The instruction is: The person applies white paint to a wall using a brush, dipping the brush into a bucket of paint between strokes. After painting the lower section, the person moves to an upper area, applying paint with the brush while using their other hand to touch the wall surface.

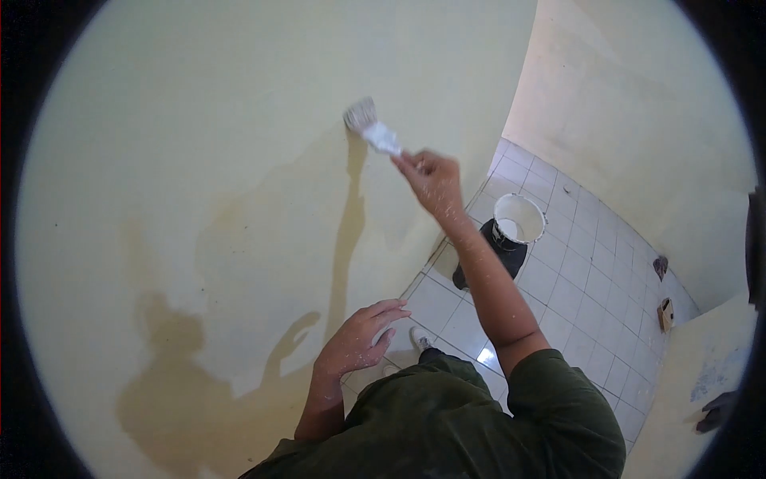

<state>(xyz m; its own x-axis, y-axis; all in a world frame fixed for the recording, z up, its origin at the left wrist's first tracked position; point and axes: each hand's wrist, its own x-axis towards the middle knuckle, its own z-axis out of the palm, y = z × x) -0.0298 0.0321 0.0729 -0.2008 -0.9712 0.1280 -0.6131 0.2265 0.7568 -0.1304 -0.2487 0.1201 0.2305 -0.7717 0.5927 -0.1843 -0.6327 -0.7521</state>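
Observation:
My right hand (433, 182) is stretched out over the wall and closed around the handle of a paintbrush (381, 137). The brush has a white ferrule and handle, and its pale bristles point up and left toward the cream wall (239, 96). The bristle tips are at or very near the wall; contact cannot be made out for sure. Lower down, my left hand (361, 342) hangs beside the wall with fingers stretched and apart, holding nothing. White specks dot both hands and my right forearm.
On the tiled floor (558, 267) a white bucket (524, 209) stands beside dark material (511, 257), right of my forearm. A brown block-like object (665, 314) and a dark crumpled thing (661, 267) lie by the far wall. My shoe (420, 338) is near the wall's foot.

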